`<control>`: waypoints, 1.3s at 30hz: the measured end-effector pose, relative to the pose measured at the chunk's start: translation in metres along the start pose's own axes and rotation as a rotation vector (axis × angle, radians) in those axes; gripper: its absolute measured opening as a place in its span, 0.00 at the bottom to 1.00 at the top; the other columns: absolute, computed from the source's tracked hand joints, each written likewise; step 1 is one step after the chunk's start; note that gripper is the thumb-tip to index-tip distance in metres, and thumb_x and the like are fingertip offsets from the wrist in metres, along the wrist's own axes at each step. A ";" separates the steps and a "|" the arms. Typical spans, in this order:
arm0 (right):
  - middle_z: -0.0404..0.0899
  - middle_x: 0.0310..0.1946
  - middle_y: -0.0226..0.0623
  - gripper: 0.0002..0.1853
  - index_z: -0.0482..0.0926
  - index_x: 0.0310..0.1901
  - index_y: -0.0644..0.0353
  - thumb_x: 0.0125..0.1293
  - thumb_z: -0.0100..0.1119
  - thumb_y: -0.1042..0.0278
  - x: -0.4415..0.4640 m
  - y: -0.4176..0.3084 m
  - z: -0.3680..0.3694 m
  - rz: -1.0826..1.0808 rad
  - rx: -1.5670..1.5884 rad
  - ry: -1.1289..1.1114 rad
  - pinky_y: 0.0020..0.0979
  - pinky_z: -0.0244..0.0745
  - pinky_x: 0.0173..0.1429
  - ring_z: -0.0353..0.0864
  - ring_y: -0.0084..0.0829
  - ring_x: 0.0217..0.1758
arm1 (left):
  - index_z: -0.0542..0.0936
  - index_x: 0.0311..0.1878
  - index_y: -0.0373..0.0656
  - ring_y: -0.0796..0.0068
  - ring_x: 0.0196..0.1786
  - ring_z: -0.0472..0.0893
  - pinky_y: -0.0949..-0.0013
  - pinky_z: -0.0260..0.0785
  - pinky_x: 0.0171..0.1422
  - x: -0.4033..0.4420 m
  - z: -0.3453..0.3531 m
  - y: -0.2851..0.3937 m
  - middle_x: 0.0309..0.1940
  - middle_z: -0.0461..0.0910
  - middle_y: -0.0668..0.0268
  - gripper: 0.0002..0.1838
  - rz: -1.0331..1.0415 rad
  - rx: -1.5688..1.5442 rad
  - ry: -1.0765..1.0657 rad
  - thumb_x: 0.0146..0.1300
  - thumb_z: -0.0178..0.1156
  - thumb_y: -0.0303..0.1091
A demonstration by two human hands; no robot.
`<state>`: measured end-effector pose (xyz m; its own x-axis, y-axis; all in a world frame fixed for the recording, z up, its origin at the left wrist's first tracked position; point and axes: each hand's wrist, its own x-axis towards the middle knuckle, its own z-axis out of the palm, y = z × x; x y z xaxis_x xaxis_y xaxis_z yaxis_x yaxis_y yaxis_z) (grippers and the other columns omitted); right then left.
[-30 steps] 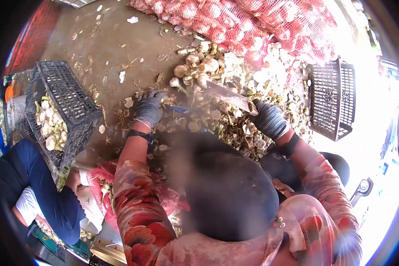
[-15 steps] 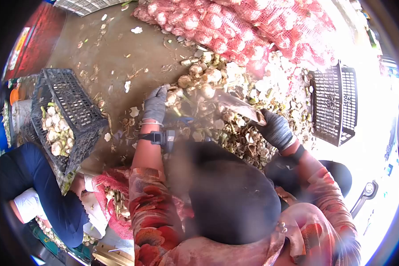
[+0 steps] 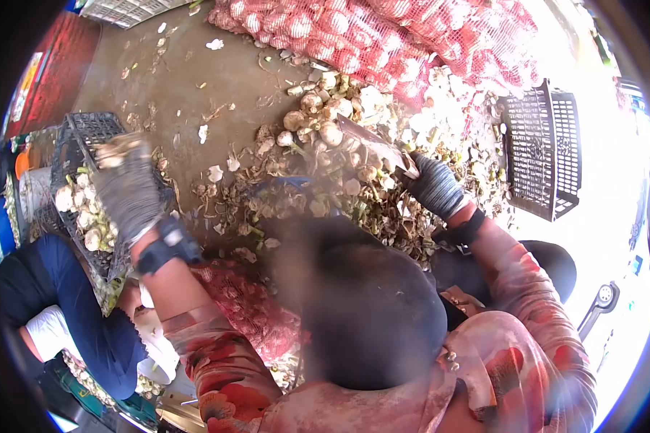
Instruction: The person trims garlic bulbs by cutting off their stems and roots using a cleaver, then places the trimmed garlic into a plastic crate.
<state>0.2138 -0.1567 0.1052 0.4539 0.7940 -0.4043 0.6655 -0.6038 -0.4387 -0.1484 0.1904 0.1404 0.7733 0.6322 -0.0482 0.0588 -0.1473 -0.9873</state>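
Observation:
My left hand (image 3: 128, 189), in a grey work glove and smeared by motion, is over the near side of a black plastic crate (image 3: 112, 126) at the left. At its fingertips is a blurred tan and whitish garlic bulb (image 3: 119, 149); the fingers look closed around it. Trimmed garlic (image 3: 87, 209) lies in the crate below. My right hand (image 3: 437, 186), also gloved, is closed on the handle of a wide-bladed knife (image 3: 372, 146). Its blade points up and left over a heap of garlic bulbs (image 3: 331, 133) and cut stalks. The handle is mostly hidden in the glove.
Red mesh sacks (image 3: 383, 43) full of garlic lie beyond the heap. Another black crate (image 3: 543, 151) stands on its side at the right. A person's dark trouser leg (image 3: 72, 303) is at the lower left, near a red mesh bag (image 3: 249, 310). Skins litter the floor.
My left hand has moved left from the heap to the crate, with the garlic at its fingertips. My right hand has shifted slightly up and left, still holding the knife.

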 end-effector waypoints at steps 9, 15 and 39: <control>0.81 0.29 0.52 0.18 0.77 0.46 0.58 0.62 0.61 0.53 -0.014 0.015 -0.006 -0.007 -0.041 -0.010 0.46 0.77 0.39 0.82 0.53 0.35 | 0.80 0.54 0.46 0.52 0.65 0.71 0.56 0.64 0.69 0.057 -0.151 0.205 0.64 0.70 0.54 0.20 -0.032 -1.694 0.127 0.56 0.65 0.31; 0.82 0.31 0.51 0.20 0.78 0.47 0.59 0.64 0.63 0.51 -0.008 0.010 -0.006 -0.005 0.070 0.008 0.43 0.77 0.40 0.83 0.51 0.37 | 0.78 0.52 0.38 0.62 0.51 0.80 0.63 0.75 0.56 0.017 -0.131 0.169 0.48 0.80 0.58 0.14 -0.259 -2.370 -0.435 0.65 0.60 0.32; 0.81 0.32 0.50 0.15 0.77 0.47 0.61 0.66 0.62 0.59 -0.022 0.040 -0.011 0.045 0.068 0.094 0.40 0.77 0.41 0.83 0.50 0.37 | 0.80 0.51 0.39 0.48 0.45 0.82 0.57 0.72 0.51 0.048 -0.215 0.163 0.41 0.84 0.50 0.25 -0.136 -2.518 -0.727 0.58 0.64 0.49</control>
<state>0.2372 -0.1981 0.1056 0.5382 0.7672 -0.3490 0.6029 -0.6398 -0.4766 0.0338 0.0330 0.0098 0.5410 0.6437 -0.5412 0.6442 0.0965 0.7588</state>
